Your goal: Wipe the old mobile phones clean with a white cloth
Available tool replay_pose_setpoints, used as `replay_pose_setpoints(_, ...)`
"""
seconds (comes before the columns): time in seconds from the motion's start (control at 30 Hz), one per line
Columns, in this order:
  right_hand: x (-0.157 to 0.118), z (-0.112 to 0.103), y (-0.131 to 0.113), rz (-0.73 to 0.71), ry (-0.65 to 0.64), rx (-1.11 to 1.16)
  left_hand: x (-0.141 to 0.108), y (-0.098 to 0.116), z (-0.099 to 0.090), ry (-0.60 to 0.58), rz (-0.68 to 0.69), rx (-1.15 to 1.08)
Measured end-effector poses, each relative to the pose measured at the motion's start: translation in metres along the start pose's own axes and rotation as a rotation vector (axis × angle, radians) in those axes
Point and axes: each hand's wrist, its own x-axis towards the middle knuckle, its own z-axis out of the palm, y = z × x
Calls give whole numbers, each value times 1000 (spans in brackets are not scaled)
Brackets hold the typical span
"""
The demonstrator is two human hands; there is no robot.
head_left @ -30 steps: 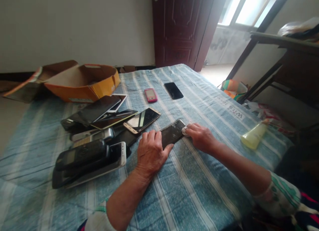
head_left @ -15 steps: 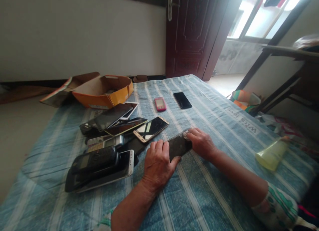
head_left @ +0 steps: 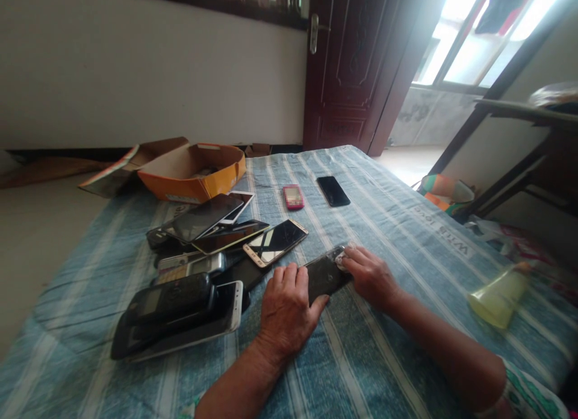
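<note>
A dark smartphone (head_left: 323, 279) lies tilted on the striped cloth between my hands. My left hand (head_left: 286, 310) grips its near left end, thumb along the lower edge and fingers over the upper edge. With bent fingers, my right hand (head_left: 371, 277) presses a small white wad (head_left: 340, 261), perhaps tissue, onto the phone's far right end. Just beyond my left hand rests a gold-framed smartphone (head_left: 276, 243) with a reflective screen. To the left, several old phones lie heaped, among them a black handset (head_left: 174, 298) on top of a white-framed smartphone (head_left: 237, 307).
An open orange cardboard box (head_left: 180, 187) stands at the back left. A pink phone (head_left: 293, 197) and a black smartphone (head_left: 333, 191) lie farther back on the blue striped cloth (head_left: 383, 226). At the right is a yellowish translucent container (head_left: 497, 298). A door (head_left: 350, 76) stands behind.
The view has tilted up slightly, so things sit lower in the picture. My right hand and the white wad remain at the phone's far end; my left hand keeps its hold.
</note>
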Motion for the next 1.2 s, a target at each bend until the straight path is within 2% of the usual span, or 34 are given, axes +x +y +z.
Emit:
replay_pose_setpoints(0.13, 7, 6, 1, -17, -2, -16, 1, 1, -1, -2, -8, -12)
replay_pose_setpoints(0.37, -2, -3, -20, -94, 11, -9, -1, 0, 3, 6, 2, 8)
replay_pose_setpoints(0.47, 7, 0, -18, -89, -16, -10, 0, 0, 4, 10, 0, 8)
replay_pose_setpoints(0.63, 24, 7, -22, 17, -93, -78, 1, -2, 4, 20, 12, 19)
replay_pose_setpoints(0.8, 27, 10, -36, -69, -99, -44, 0, -2, 4, 52, 35, 39)
replay_pose_setpoints(1.0, 29, 7, -23, 108, -140, -94, 0, -1, 3, 40, 21, 34)
replay_pose_setpoints(1.2, 17, 7, -43, -71, -57, -31, 1, -2, 4, 25, 24, 26)
